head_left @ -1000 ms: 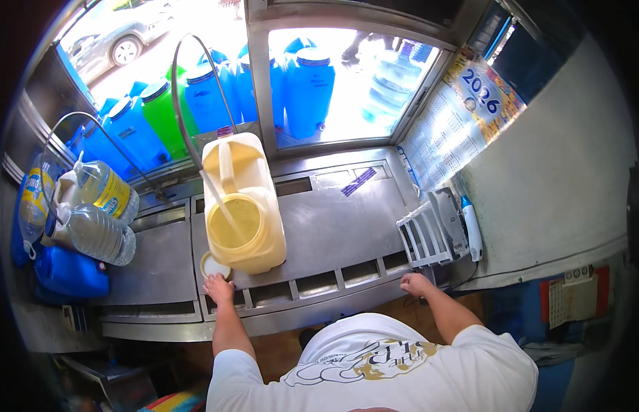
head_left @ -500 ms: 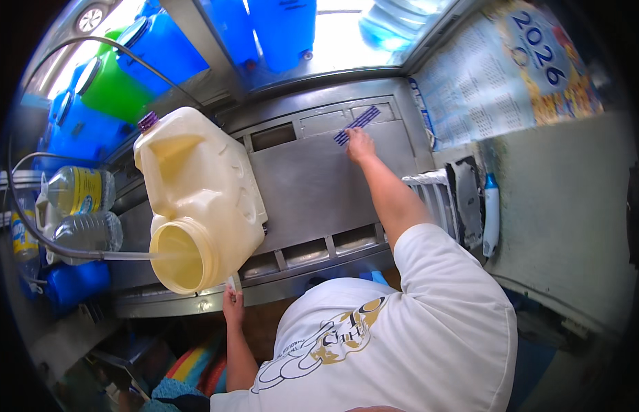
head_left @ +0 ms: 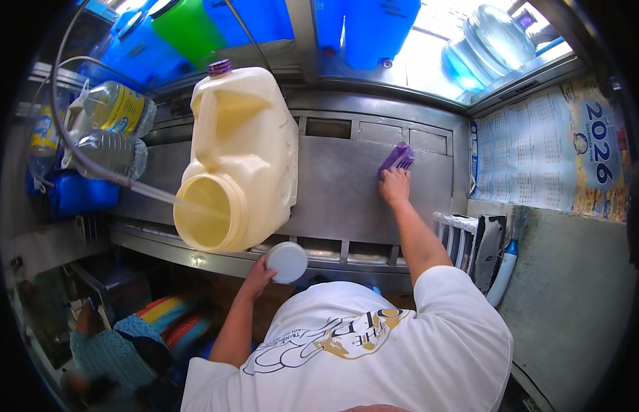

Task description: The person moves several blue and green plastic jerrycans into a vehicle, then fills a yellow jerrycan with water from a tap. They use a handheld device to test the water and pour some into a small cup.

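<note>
My left hand [head_left: 259,276] grips a round white lid [head_left: 287,263] by its edge, just below the jug's wide mouth. Over the metal counter [head_left: 340,178], my right hand [head_left: 395,185] pinches a purple printed plastic strip [head_left: 398,159], which looks bunched. A large cream plastic jug [head_left: 264,144] stands left of centre, its big round opening facing me and a small purple cap on its spout. From the left, a clear hose [head_left: 137,185] reaches toward that opening, and a stream seems to run into it. Neither hand touches the jug.
Several blue containers [head_left: 244,24] and a green one [head_left: 189,31] stand beyond the window frame, with a clear water jug [head_left: 491,48] at right. Clear bottles [head_left: 113,151] crowd the left. A calendar [head_left: 532,147] covers the right wall. Another person's teal sleeve [head_left: 117,357] shows at lower left.
My left hand has raised the lid and turned its flat face into view. The strip in my right hand has gone from flat to bunched. The whole view has shifted.
</note>
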`<state>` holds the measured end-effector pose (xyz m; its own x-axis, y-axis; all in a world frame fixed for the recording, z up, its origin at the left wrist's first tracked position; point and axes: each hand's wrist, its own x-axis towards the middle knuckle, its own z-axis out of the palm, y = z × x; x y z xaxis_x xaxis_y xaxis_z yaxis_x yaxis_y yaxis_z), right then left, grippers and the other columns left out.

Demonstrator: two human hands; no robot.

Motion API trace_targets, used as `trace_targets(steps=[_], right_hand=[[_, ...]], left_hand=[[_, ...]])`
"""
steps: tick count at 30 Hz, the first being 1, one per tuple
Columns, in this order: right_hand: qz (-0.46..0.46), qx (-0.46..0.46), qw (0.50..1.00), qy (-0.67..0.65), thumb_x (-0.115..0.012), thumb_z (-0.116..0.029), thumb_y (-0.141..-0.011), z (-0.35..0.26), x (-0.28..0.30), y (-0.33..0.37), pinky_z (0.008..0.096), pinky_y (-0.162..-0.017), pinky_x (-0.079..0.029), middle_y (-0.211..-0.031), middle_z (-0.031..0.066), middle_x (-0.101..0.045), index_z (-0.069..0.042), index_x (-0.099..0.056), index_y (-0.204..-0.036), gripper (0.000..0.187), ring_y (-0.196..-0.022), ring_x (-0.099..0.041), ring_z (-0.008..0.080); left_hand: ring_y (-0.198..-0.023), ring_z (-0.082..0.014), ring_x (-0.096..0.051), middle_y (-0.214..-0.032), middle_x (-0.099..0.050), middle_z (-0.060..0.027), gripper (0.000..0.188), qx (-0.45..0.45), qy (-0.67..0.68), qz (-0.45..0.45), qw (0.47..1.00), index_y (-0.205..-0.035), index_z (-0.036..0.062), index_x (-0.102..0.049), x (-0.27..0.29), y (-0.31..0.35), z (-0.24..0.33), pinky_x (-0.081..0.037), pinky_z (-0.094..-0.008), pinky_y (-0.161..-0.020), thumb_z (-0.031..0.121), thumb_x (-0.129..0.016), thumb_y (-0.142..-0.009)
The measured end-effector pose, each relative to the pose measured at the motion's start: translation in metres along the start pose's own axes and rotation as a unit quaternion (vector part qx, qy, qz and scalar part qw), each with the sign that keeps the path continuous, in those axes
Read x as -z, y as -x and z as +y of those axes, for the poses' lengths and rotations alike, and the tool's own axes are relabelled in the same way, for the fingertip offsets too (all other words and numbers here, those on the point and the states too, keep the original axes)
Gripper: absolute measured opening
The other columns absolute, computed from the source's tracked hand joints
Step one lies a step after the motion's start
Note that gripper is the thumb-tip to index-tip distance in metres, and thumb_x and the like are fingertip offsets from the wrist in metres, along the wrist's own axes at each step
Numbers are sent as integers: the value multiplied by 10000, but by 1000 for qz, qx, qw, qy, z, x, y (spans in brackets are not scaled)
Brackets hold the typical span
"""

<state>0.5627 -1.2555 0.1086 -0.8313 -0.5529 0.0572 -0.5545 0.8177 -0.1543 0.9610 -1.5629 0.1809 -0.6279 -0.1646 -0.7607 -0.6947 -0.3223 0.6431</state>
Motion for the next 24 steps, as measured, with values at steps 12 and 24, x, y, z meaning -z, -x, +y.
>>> trace_targets(steps=[12,24], right_hand=[[-314,-198,697,-614,-681,-217,-889,-80,88,90,292,-664,-496,-834,31,-655,-35,-610,-1117,299,-731,-602,119],[-304,-82,751,-581,-801,-237,-824,-146,184,112,285,-761,-515,-919,46,-688,-24,-681,-1116,380,-800,-621,115]], left_hand=[[-1199,-228,-580,-1316,-547,-80,531,-58,190,-207,958,-1413,104,-412,-104,-29,87,-510,-452,-1000,77,-574,-909],[-1323,-257,-495,-1461,-483,-88,785,-146,298,-326,885,-1496,134,-373,-86,41,93,-414,-488,-1089,669,-459,-927]])
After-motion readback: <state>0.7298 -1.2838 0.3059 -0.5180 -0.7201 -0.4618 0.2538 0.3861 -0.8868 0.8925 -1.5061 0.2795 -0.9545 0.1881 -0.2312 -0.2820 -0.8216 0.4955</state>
